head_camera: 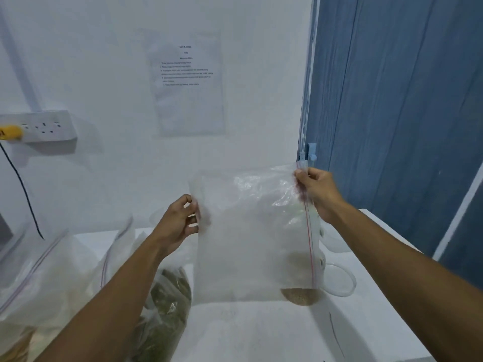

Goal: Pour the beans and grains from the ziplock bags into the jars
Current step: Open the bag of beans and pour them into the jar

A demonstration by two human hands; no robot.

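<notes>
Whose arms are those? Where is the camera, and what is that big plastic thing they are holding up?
There is no machine here, just a person. The camera sits on their head and looks forward and down, so you see their two arms as if they were your own. The left hand pinches one edge of a clear ziplock bag. The right hand pinches the top corner by the bag's red zip line. The bag is held up over a white table. A small heap of brown grains shows at its bottom corner. Beside that is a clear round rim, perhaps a jar. More bags lie on the left, and one is a bag of green beans. On the wall are a printed sheet and a power strip.
</notes>
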